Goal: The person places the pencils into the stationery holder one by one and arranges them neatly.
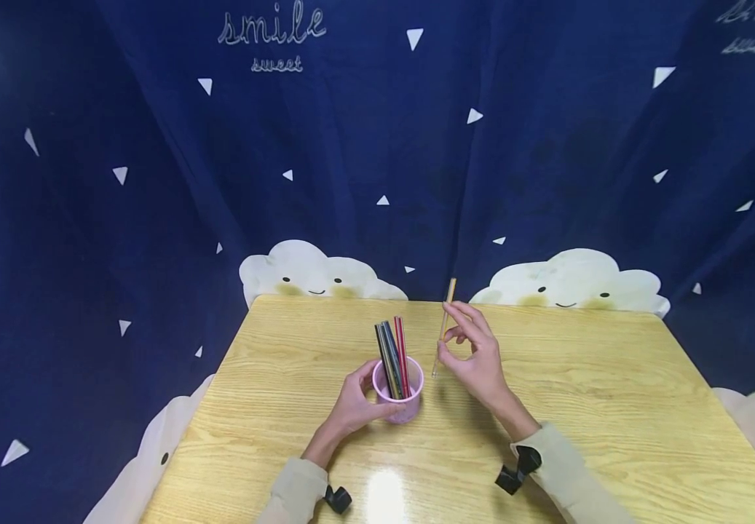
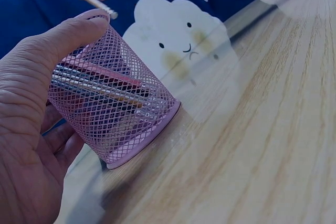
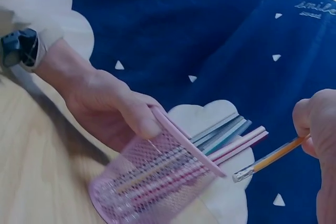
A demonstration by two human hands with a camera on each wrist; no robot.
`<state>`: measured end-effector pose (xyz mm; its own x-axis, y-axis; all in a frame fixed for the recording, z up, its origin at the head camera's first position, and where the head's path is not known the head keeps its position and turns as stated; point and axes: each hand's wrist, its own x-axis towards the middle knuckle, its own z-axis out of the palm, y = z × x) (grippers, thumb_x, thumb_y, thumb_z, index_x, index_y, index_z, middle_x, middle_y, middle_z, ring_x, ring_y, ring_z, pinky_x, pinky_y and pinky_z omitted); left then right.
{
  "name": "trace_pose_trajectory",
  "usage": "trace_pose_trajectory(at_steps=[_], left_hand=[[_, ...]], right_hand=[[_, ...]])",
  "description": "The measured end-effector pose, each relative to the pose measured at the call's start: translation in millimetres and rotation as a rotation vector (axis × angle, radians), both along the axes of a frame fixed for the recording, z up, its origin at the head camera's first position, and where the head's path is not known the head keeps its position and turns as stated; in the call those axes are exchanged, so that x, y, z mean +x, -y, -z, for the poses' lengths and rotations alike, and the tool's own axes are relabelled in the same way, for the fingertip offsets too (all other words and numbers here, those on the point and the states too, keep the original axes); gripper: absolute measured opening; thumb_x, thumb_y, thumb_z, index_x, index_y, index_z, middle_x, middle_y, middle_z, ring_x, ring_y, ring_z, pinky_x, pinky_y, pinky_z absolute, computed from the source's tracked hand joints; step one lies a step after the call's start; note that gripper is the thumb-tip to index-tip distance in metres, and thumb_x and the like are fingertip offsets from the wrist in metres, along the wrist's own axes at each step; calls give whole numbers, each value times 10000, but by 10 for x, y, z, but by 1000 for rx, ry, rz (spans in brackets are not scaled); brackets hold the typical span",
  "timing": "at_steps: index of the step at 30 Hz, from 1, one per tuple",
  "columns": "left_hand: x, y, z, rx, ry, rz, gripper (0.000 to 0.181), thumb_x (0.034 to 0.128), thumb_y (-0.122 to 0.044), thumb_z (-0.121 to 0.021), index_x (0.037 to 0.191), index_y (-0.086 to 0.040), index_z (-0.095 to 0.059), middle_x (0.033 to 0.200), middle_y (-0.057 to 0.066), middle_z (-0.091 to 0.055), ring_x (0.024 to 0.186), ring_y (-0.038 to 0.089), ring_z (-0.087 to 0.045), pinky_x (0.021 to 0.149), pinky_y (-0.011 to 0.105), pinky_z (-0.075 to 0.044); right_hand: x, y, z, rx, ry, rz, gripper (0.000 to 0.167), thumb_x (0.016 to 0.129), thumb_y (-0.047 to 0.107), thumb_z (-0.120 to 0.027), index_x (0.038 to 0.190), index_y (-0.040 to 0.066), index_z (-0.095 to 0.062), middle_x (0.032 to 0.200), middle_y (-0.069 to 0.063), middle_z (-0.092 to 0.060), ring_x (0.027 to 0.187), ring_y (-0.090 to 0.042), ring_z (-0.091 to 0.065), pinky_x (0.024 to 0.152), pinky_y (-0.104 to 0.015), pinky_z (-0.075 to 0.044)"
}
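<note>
A pink mesh pen holder (image 1: 402, 413) stands on the table. My left hand (image 1: 356, 399) holds its left side, the thumb across the near side in the head view. Inside lean several slim dark pencils (image 1: 386, 353) and red pencils (image 1: 402, 349), tops above the rim. In the left wrist view, their clear lower ends show through the mesh. My right hand (image 1: 480, 358), right of the holder, pinches a slim orange pencil (image 1: 451, 291) between thumb and fingers. Its clear, whitish lower end (image 3: 242, 174) hangs beside the holder's rim, apart from it in the right wrist view.
The light wooden table (image 1: 587, 393) extends around both hands. A dark blue curtain (image 1: 364, 145) with white triangles and smiling clouds hangs behind it. Black wrist cameras (image 1: 518, 469) are worn on both light sleeves (image 1: 563, 466).
</note>
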<state>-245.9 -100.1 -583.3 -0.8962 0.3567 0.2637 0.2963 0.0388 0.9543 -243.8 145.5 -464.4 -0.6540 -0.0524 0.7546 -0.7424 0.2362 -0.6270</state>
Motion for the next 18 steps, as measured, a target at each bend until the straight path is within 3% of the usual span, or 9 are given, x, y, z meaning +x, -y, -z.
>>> trace_pose_trajectory(at_steps=[5,9,18], left_hand=[[-5,-12,-3,1,2,-2,847,713,-117,-937,1475,-112,-568,1362,83,-684,1205,291,-654,1075,420,-511],[1,-4,-13,0,4,0,850,709,-109,-939,1475,-120,-570,1359,67,-687,1197,281,-658,1066,428,-515],[3,-1,-3,19,-13,4,839,724,-86,-930,1477,-78,-561,1364,124,-680,1199,340,-657,1068,460,-519]], right_hand=[[-12,134,64,-52,5,-32,646,685,-323,-687,1309,-188,-588,1335,-356,-531,747,-389,-650,725,-223,-482],[-21,221,107,-74,-26,-44,648,669,-334,-685,1295,-204,-584,1315,-376,-529,735,-352,-657,702,-239,-502],[25,310,205,40,7,-47,614,692,-269,-707,1290,-177,-606,1321,-355,-570,738,-390,-689,776,-159,-501]])
